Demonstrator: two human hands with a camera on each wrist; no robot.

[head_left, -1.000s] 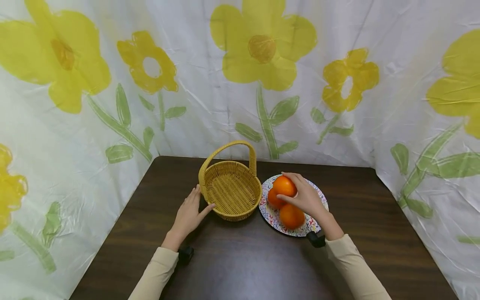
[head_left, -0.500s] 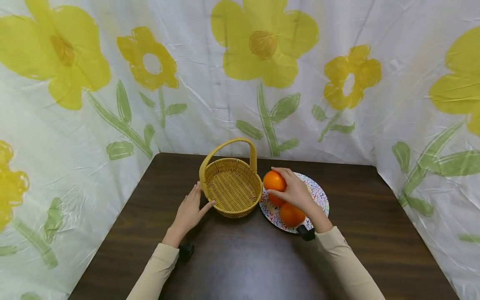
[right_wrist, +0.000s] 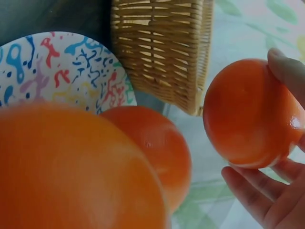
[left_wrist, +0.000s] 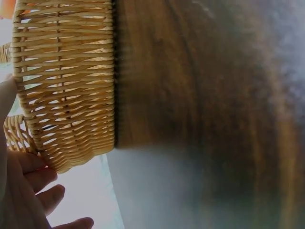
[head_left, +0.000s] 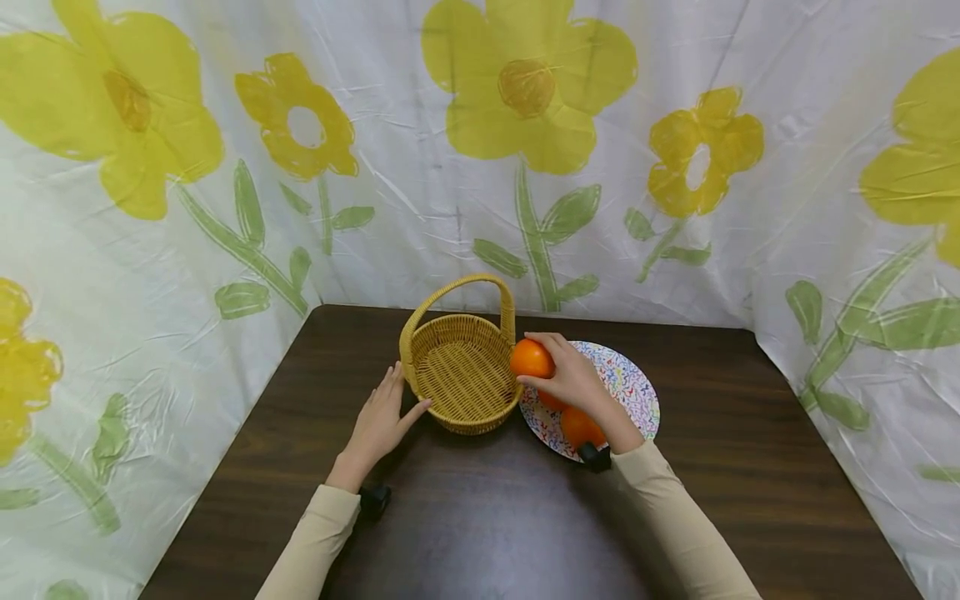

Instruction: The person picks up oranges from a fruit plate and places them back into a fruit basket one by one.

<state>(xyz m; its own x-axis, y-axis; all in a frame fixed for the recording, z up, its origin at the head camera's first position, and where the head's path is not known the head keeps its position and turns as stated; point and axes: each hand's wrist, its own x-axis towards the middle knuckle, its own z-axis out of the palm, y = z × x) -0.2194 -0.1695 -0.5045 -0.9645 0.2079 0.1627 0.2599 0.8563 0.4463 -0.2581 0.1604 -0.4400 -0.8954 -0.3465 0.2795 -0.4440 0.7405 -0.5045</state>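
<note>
My right hand holds an orange between thumb and fingers, raised beside the right rim of a yellow wicker basket. In the right wrist view the held orange hangs apart from the basket wall. Two more oranges lie on a patterned plate: a nearer one and another partly hidden by my right hand. My left hand rests at the basket's left side with fingers extended; in the left wrist view its fingertips touch the wicker near the handle's base.
The basket's arched handle stands upright above its left and right rims. Basket and plate stand side by side on a dark wooden table. A white curtain with yellow flowers hangs behind the table and on both sides.
My right hand has carried the orange leftward from above the plate to the basket's right rim. The left hand, the basket and the plate have stayed in place.
</note>
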